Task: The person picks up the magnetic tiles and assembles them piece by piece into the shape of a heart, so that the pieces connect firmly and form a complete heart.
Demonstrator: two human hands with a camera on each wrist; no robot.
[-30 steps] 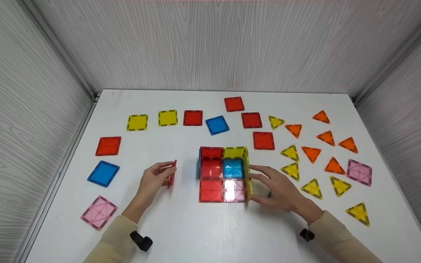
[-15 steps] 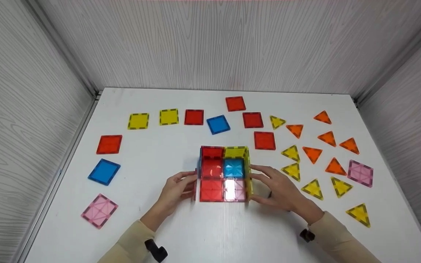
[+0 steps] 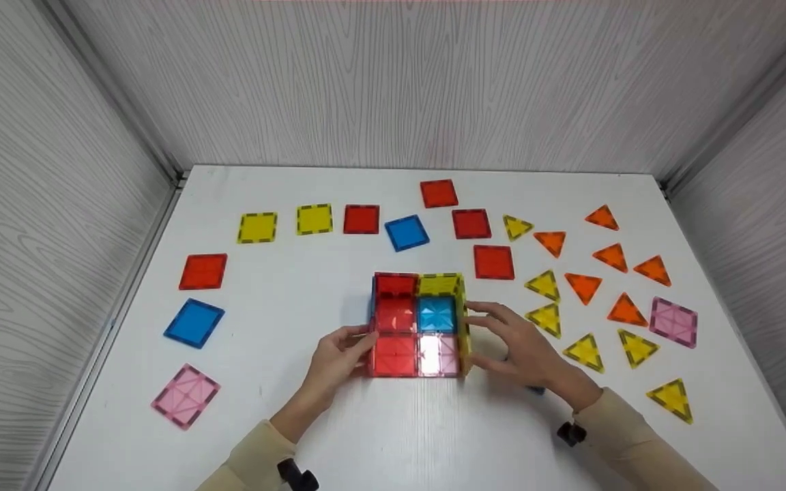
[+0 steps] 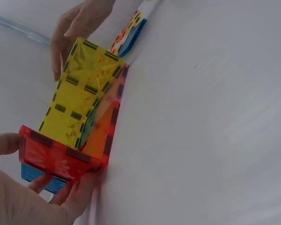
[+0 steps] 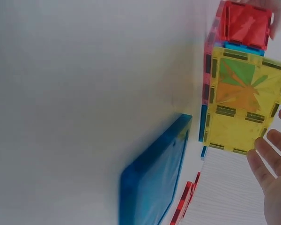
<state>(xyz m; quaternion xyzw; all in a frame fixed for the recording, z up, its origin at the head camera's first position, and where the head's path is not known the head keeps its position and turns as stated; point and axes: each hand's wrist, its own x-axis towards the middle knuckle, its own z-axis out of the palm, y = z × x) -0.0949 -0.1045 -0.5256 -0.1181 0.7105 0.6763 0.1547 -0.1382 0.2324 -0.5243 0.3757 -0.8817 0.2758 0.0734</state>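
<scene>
brightly coloured and see-through, the open-topped box (image 3: 417,333) stands on the white table (image 3: 393,436) between the two hands, its floor made of two red squares, one blue and one pink, its back wall (image 3: 438,285) red and yellow. the left hand (image 3: 338,358) pinches a red tile (image 4: 58,159) upright at the box's near left side; the right hand (image 3: 526,348) has loose, parted fingers by the yellow wall (image 5: 246,105), and whether they touch it i cannot tell. seen from the head, the red tile is nearly edge-on; the left wrist view shows its broad face. the right wrist view shows a blue square (image 5: 159,187) lying on the table, of which the head view catches only a sliver under the right hand.
</scene>
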